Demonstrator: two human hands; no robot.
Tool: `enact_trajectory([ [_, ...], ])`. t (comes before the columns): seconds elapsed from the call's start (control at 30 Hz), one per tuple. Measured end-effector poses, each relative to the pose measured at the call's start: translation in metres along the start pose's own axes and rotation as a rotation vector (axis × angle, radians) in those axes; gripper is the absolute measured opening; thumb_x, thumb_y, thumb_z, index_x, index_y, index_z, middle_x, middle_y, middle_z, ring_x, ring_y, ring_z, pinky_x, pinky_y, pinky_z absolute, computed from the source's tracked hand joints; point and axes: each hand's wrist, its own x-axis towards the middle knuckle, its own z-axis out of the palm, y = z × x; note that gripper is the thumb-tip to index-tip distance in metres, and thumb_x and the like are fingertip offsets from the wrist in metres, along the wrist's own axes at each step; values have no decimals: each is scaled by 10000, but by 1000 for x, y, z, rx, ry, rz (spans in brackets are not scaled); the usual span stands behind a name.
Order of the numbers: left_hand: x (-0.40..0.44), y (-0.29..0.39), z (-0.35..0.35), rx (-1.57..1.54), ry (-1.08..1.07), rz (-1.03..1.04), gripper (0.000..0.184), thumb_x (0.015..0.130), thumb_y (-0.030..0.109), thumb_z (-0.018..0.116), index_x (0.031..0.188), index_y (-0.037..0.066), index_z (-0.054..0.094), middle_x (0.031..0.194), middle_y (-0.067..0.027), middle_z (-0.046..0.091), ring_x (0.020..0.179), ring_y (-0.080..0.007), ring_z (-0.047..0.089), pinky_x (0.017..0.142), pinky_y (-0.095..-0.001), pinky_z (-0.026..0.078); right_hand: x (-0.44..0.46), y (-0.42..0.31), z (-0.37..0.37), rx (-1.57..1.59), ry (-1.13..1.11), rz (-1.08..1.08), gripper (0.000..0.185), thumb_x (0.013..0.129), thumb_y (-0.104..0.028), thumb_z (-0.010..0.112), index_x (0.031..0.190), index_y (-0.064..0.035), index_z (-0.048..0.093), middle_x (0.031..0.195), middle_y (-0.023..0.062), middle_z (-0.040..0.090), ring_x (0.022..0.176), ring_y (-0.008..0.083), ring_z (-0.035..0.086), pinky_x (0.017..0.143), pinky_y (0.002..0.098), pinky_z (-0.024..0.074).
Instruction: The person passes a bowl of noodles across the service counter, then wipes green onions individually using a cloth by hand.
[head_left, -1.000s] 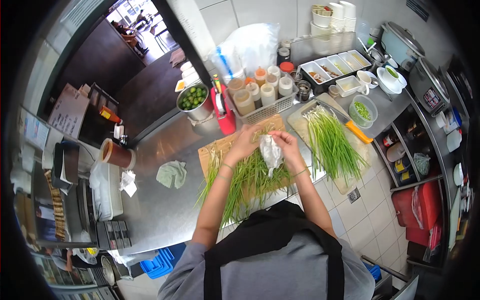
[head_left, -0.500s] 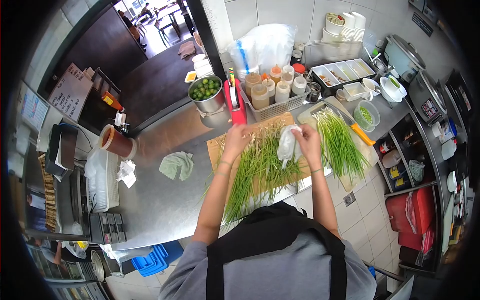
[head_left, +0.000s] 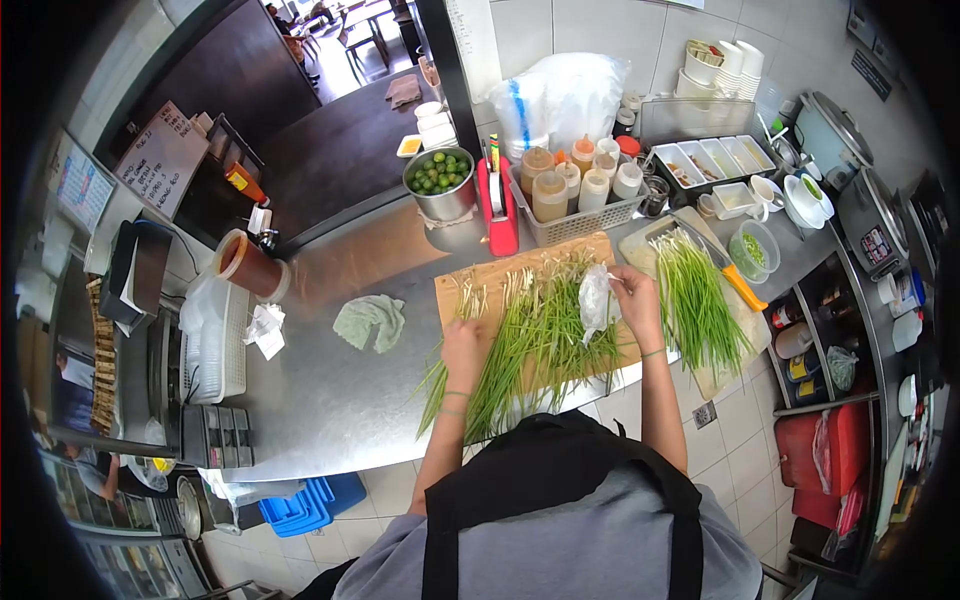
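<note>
Long spring onions [head_left: 535,335] with pale root ends lie loosely across a wooden board [head_left: 452,288], their green tops hanging over the counter's front edge. My left hand [head_left: 463,352] is curled over the leftmost stalks, with root ends showing above it and green leaves below. A crumpled, whitish plastic bag [head_left: 594,303] hangs from the closed fingers of my right hand [head_left: 636,298], just over the right side of the pile. Another bunch of spring onions [head_left: 698,300] rests on a pale cutting board [head_left: 757,338] to the right, beside a knife with an orange handle [head_left: 744,287].
Behind the board stand a red dispenser [head_left: 497,208], a basket [head_left: 575,226] of squeeze bottles and a steel pot [head_left: 440,205] of green citrus. A green cloth [head_left: 370,323] lies on the steel counter [head_left: 310,400]. A tub of chopped greens [head_left: 752,248] is at right.
My left hand has come down toward me from the root ends onto the leftmost stalks. My right hand still holds the plastic bag. The view has shifted slightly.
</note>
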Motion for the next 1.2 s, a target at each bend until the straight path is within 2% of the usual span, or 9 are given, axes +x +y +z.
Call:
enact_trajectory([
  [0.2, -6, -32, -12, 123, 59, -165, 204, 650, 151, 691, 815, 100, 581, 858, -91, 509, 838, -280, 501, 695, -391, 443, 4, -39, -7, -504, -6, -90, 126, 713, -93, 644, 713, 13, 576, 684, 183, 585, 584, 301, 564, 533, 356, 427],
  [0.3, -5, -46, -12, 75, -46, -225, 235, 644, 127, 690, 841, 112, 565, 899, -88, 494, 861, -280, 492, 703, -389, 445, 7, -44, -4, -436, -18, 84, 167, 695, -129, 664, 662, -1, 562, 665, 165, 575, 572, 317, 543, 588, 380, 418],
  [0.33, -5, -48, -12, 54, -87, -242, 247, 643, 116, 686, 855, 115, 559, 908, -88, 490, 863, -283, 489, 707, -388, 444, 8, -44, -5, -404, -13, 37, 178, 696, -143, 665, 655, -4, 563, 664, 160, 570, 584, 316, 542, 609, 380, 416],
  [0.43, -3, -44, -12, 126, 127, -211, 176, 652, 99, 663, 802, 110, 571, 902, -85, 487, 860, -284, 483, 712, -393, 438, 9, -41, -11, -391, 32, -155, 205, 694, -171, 669, 628, -11, 559, 666, 145, 556, 623, 316, 541, 655, 377, 415],
  [0.5, 1, -34, -11, 90, 181, -66, 177, 614, 90, 684, 754, 97, 576, 878, -86, 474, 845, -284, 480, 700, -384, 436, 10, -36, -11, -489, 99, -355, 216, 688, -168, 672, 606, -11, 549, 674, 136, 551, 658, 320, 542, 661, 371, 416],
  [0.6, 4, -22, 0, 111, 131, 34, 164, 579, 83, 699, 690, 92, 580, 860, -79, 460, 839, -273, 474, 685, -368, 433, 13, -20, -9, -223, -79, -29, 205, 691, -169, 677, 629, -14, 558, 672, 124, 543, 653, 277, 538, 640, 320, 418],
  [0.83, 0, -16, 0, 272, 44, -18, 66, 621, 98, 658, 619, 88, 592, 829, -71, 469, 831, -253, 472, 659, -359, 430, 11, -15, -7, 493, -193, 371, 173, 793, -142, 621, 689, -9, 583, 726, 11, 575, 657, 84, 493, 652, 225, 380],
  [1.1, 17, 10, -47, -474, -36, -38, 80, 681, 99, 680, 731, 44, 649, 753, -63, 588, 727, -179, 555, 663, -288, 446, 11, -20, -2, 887, 20, 233, 91, 821, -131, 588, 803, -45, 613, 840, -3, 588, 752, 71, 534, 710, 210, 407],
  [1.2, 29, 22, -36, -787, -208, -143, 96, 726, 89, 668, 790, 20, 648, 744, -36, 615, 683, -107, 561, 647, -227, 437, 10, -7, 8, 1285, 112, 483, 97, 835, -147, 566, 868, -58, 588, 872, 13, 592, 802, 99, 548, 738, 237, 428],
])
